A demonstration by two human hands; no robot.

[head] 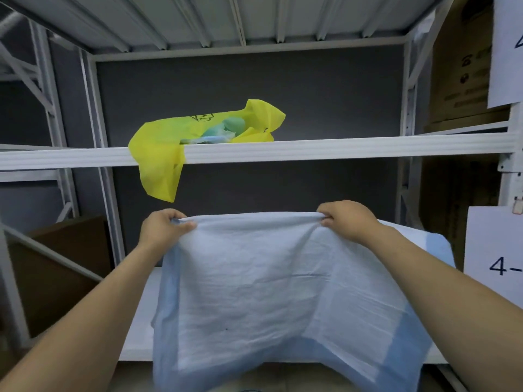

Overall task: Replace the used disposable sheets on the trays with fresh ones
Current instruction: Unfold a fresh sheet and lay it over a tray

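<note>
Yellow bag [164, 142] held crumpled blue-green wads [226, 130]; below it, left hand [161, 227] and right hand [348, 219] pinched a blue sheet [268, 292].

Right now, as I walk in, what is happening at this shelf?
A person holds a pale blue disposable sheet up by its top edge: the left hand grips one corner and the right hand grips the other. The sheet hangs spread over the lower shelf, and its bottom droops past the front edge. On the shelf above lies a yellow bag with crumpled blue-green material inside. One flap of the bag hangs over the edge. No tray is plainly visible.
</note>
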